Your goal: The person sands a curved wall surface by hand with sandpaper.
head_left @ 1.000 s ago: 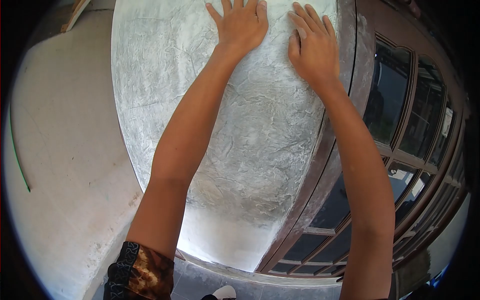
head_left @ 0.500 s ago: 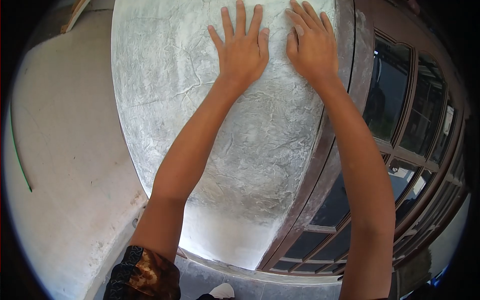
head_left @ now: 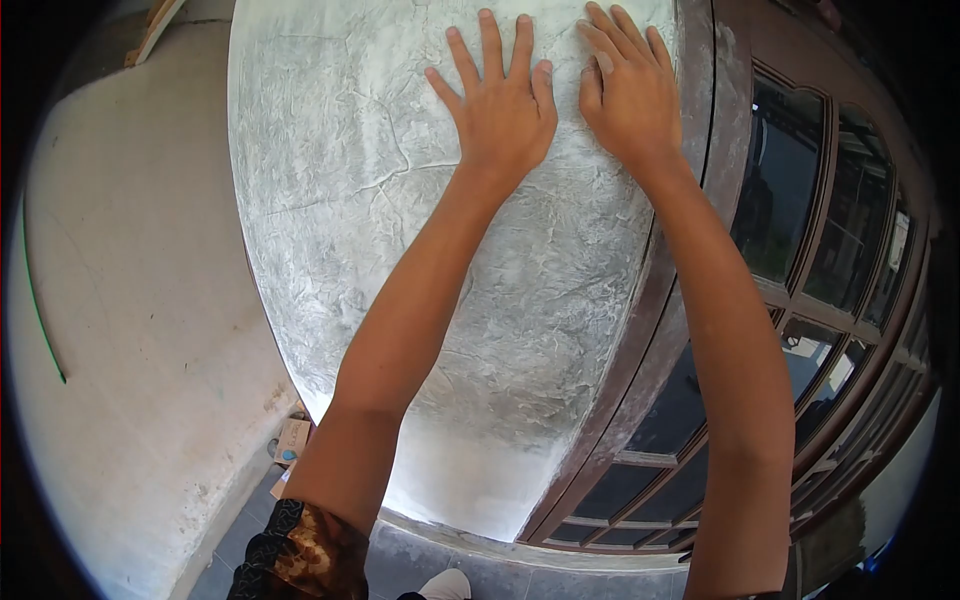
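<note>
A wrinkled grey-white sheet with creases and a few raised folds covers the wall panel in front of me. My left hand lies flat on its upper part, fingers spread and pointing up. Close to the sheet's right edge, my right hand rests on the same surface. Its fingers are stretched out and lean a little to the left, with the thumb near the index finger. Neither hand holds anything. Below the sheet's textured area shows a smooth, pale strip.
A brown wooden frame borders the sheet on the right, beside glass panes. At left stands a plain wall with a thin green strip. Low down are a cardboard box, grey floor tiles and a pale shoe.
My left hand has slid slightly right and down across the sheet, nearer my right hand. The right hand has hardly moved. The cardboard box now shows beside my left arm.
</note>
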Demonstrator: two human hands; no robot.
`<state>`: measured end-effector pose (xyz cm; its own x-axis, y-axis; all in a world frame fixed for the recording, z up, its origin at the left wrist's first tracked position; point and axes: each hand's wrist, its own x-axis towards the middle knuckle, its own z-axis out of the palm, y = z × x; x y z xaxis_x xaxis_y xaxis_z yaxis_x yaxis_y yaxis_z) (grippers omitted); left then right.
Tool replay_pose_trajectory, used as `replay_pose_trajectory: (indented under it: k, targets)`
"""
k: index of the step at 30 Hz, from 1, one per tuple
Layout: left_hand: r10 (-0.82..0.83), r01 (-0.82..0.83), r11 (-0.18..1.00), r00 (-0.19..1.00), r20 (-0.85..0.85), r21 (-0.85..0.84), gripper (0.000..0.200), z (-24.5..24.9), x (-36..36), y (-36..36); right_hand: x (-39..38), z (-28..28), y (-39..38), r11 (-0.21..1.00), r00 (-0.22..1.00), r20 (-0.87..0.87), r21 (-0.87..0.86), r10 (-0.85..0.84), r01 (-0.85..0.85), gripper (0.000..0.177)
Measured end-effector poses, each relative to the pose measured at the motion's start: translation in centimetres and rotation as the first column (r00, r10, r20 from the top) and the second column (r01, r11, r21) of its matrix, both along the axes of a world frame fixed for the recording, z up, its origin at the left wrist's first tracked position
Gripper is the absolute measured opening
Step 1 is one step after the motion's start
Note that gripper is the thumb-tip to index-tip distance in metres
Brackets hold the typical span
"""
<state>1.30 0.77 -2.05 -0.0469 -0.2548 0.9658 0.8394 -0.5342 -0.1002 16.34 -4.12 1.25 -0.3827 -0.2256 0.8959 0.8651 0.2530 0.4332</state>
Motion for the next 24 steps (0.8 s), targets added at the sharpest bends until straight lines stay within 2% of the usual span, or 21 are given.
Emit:
replay_pose_trajectory:
  k: [1, 2, 3, 5, 6, 8, 11, 13, 15, 17, 19, 21, 22, 24]
  targets:
    - [-0.023, 0.022, 0.999, 0.999, 0.024, 0.040, 0.057, 2.1, 0.0, 0.1, 0.0, 0.0, 0.0, 1.000, 1.000, 0.001, 0.003, -0.002, 0.002, 0.044]
    - [-0.015, 0.015, 1.000, 1.000, 0.003, -0.026, 0.057, 4.7, -0.3, -0.5, 0.0, -0.1, 0.0, 1.000, 1.000, -0.001, -0.003, -0.004, 0.004, 0.044]
    - [-0.020, 0.020, 1.000, 1.000, 0.003, -0.025, 0.057, 6.1, -0.3, -0.6, 0.0, 0.0, 0.0, 1.000, 1.000, -0.006, -0.006, -0.007, 0.007, 0.044]
    - [0.151, -0.143, 0.980, 0.987, 0.052, -0.141, 0.059, 7.1, -0.3, -0.7, 0.0, -0.1, 0.1, 1.000, 1.000, -0.007, -0.011, -0.009, 0.009, 0.044]
    - [0.154, -0.145, 0.979, 0.987, 0.051, -0.142, 0.059, 5.3, -0.1, -0.2, 0.0, 0.0, 0.0, 1.000, 1.000, -0.014, -0.008, -0.006, 0.006, 0.044]
    - [0.001, -0.002, 1.000, 1.000, 0.017, 0.022, 0.057, -0.5, 0.5, 0.7, 0.1, 0.1, 0.0, 1.000, 1.000, 0.008, -0.003, -0.012, 0.012, 0.044]
    - [0.030, -0.030, 0.999, 0.999, 0.010, -0.021, 0.057, -1.1, 0.6, 0.2, 0.1, -0.2, 0.2, 1.000, 1.000, 0.003, 0.000, -0.017, 0.017, 0.044]
    - [-0.015, 0.015, 0.999, 1.000, 0.017, 0.038, 0.057, 4.7, 0.2, -0.6, 0.0, 0.1, 0.2, 1.000, 1.000, -0.002, -0.001, -0.021, 0.021, 0.044]
    - [0.131, -0.123, 0.982, 0.990, 0.048, -0.145, 0.060, 9.2, -0.1, -0.9, 0.2, 0.1, 0.2, 1.000, 1.000, -0.001, -0.025, 0.002, -0.002, 0.044]
    - [0.122, -0.115, 0.985, 0.992, 0.046, -0.127, 0.060, 7.4, 0.1, -0.3, 0.3, 0.0, 0.3, 1.000, 1.000, 0.002, -0.013, 0.012, -0.012, 0.044]
    - [0.133, -0.128, 0.975, 0.991, 0.017, -0.179, 0.061, 1.8, 0.4, -0.9, 0.2, 0.1, 0.2, 1.000, 0.999, 0.018, 0.000, 0.028, -0.028, 0.044]
    - [0.141, -0.140, 0.968, 0.990, -0.010, -0.210, 0.061, -1.1, 0.7, -1.5, 0.1, -0.2, 0.0, 1.000, 1.000, 0.007, 0.010, 0.003, -0.003, 0.043]
    - [0.148, -0.152, 0.961, 0.988, -0.037, -0.232, 0.061, -1.5, 0.5, -1.7, 0.1, -0.3, 0.1, 1.000, 1.000, 0.000, 0.011, 0.006, -0.006, 0.043]
    - [0.134, -0.137, 0.975, 0.991, -0.028, -0.173, 0.060, 3.9, -0.1, -1.2, 0.2, 0.1, 0.3, 1.000, 1.000, 0.014, -0.010, 0.026, -0.026, 0.044]
